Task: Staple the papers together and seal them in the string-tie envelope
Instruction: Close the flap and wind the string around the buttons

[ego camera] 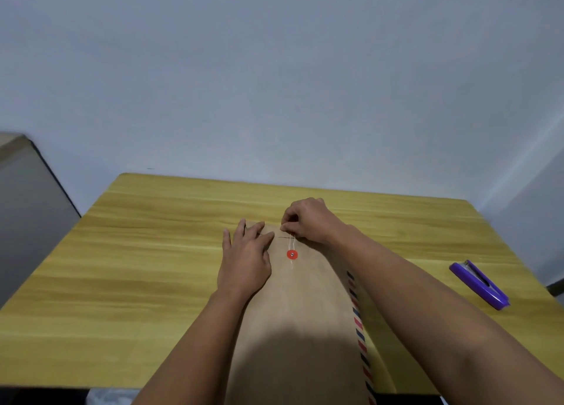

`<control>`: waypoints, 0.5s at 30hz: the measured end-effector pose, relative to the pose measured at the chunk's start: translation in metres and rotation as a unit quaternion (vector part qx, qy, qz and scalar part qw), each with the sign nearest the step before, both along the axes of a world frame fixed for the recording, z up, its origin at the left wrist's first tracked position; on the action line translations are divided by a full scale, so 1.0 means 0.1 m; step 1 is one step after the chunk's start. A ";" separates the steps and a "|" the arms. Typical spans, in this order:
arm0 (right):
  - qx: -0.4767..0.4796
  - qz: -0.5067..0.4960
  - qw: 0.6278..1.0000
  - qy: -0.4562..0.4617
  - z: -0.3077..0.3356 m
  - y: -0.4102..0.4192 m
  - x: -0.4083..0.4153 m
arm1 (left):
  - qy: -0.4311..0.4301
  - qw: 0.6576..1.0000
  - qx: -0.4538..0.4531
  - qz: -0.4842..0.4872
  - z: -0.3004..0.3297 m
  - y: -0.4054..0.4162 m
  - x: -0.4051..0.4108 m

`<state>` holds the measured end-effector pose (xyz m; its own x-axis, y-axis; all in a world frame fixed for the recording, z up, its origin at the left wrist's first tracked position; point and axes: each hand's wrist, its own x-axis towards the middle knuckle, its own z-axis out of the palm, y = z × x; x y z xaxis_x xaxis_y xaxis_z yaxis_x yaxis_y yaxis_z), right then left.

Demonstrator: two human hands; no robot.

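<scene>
Bench (137, 252): yellow wood-grain top, far edge against a pale wall (274, 69). Left edge runs beside a grey box-like object (27, 206). Bare bench surface lies wide to the left of the left hand's fingers and between the right forearm and the stapler.

Envelope (299, 313): brown, lying flat and lengthwise from the near bench edge toward the far side, a red-and-blue striped border along its right edge. Its far end sits under both hands.

Left hand (244, 261): palm down on the envelope's left part, fingers (244, 230) straight and slightly spread, pressing flat near the flap line.

Right hand (308, 221): fingers curled, thumb and forefinger pinching the white string (290, 242) just above the flap. The string runs down from the pinch toward the person to the red button (292, 254), a short tail hanging past it. The button lies just right of the left hand's thumb side.

Stapler (479, 284): purple, lying on the bench well to the right of the right hand's fingers, near the right edge, apart from the envelope.

Papers: not visible.
</scene>
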<state>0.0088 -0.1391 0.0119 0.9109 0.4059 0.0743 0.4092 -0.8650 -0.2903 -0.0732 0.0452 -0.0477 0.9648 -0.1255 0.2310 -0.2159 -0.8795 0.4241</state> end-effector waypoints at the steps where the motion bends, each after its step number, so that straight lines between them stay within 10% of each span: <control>1: 0.003 0.001 1.000 0.008 0.01 0.01 0.02 | 0.000 1.000 0.003 0.000 0.00 0.00 0.00; 15: -0.115 0.035 0.993 0.013 0.15 -0.36 -0.08 | -0.003 1.000 -0.001 0.013 -0.02 -0.01 0.02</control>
